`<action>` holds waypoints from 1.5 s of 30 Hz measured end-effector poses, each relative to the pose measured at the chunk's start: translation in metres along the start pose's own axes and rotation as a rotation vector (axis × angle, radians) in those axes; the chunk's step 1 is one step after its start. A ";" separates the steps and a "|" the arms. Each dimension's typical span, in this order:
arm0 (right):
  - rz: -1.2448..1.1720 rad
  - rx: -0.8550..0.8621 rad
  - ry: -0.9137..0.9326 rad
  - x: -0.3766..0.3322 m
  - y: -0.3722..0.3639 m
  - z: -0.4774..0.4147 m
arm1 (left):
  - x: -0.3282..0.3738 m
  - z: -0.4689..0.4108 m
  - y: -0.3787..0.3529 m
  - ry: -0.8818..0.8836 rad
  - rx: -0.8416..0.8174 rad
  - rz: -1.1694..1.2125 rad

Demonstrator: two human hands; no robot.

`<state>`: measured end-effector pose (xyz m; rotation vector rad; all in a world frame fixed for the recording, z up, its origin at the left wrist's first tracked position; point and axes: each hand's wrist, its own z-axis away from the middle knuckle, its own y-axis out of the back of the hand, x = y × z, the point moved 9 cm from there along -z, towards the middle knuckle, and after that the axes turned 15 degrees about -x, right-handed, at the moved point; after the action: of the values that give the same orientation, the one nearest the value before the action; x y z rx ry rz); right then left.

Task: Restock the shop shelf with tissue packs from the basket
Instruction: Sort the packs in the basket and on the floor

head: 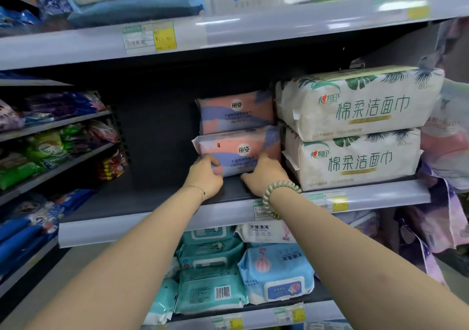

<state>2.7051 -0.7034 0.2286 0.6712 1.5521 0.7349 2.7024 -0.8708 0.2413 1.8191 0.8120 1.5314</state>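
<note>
Two white packs (360, 106); two pink packs (236, 112); left hand (205, 177), right hand (264, 175) grip lower pack (238, 149)

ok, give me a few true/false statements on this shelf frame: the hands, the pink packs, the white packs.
1. The left hand and the right hand both hold the lower pink pack. True.
2. The white leaf-print packs are stacked three high. False: they are two high.
3. The white leaf-print packs stand to the left of the pink ones. False: they stand to the right.
4. An upper pink pack sits above the held one. True.
5. The bead bracelet is on the right wrist. True.
</note>
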 end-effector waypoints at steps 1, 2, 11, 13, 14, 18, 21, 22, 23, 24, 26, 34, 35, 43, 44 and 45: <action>0.013 -0.003 -0.007 0.000 -0.001 0.000 | -0.001 -0.003 -0.002 0.005 -0.007 -0.010; 0.027 -0.003 -0.010 0.000 -0.001 0.000 | -0.003 -0.006 -0.004 0.014 -0.014 -0.018; 0.124 0.062 0.020 -0.005 0.000 0.003 | -0.002 0.003 -0.001 -0.032 0.115 -0.048; 0.145 0.143 0.040 -0.008 0.005 0.009 | 0.003 0.014 0.006 -0.052 0.224 -0.040; 0.152 0.201 0.060 -0.011 0.008 0.014 | 0.006 0.022 0.010 -0.071 0.285 -0.043; 0.159 0.392 0.251 -0.027 0.016 0.034 | 0.021 0.043 0.018 -0.117 0.414 -0.188; 0.259 0.383 0.345 -0.039 0.015 0.039 | 0.036 0.046 0.017 -0.078 0.356 -0.511; 0.316 0.383 0.362 -0.043 0.015 0.041 | 0.039 0.046 0.016 -0.079 0.324 -0.583; 0.364 0.392 0.382 -0.047 0.016 0.043 | 0.042 0.048 0.015 -0.088 0.299 -0.626; 0.393 0.405 0.405 -0.050 0.016 0.046 | 0.043 0.052 0.014 -0.097 0.284 -0.652; 0.405 0.406 0.432 -0.055 0.015 0.054 | 0.042 0.064 0.014 -0.112 0.267 -0.674; 0.444 0.343 0.486 -0.076 -0.005 0.095 | 0.014 0.113 0.036 -0.084 0.271 -0.675; 0.441 0.353 0.513 -0.080 -0.009 0.103 | 0.010 0.120 0.039 -0.080 0.276 -0.671; 0.454 0.330 0.723 -0.119 -0.059 0.156 | -0.028 0.185 0.044 -0.042 0.254 -0.701; 0.455 0.311 0.734 -0.122 -0.069 0.160 | -0.036 0.193 0.042 -0.030 0.242 -0.699; 0.457 0.287 0.744 -0.125 -0.079 0.166 | -0.044 0.201 0.041 -0.015 0.231 -0.696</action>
<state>2.8824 -0.8371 0.2346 1.0610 2.2422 1.2050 2.8979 -0.9451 0.2190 1.4533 1.4706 0.9973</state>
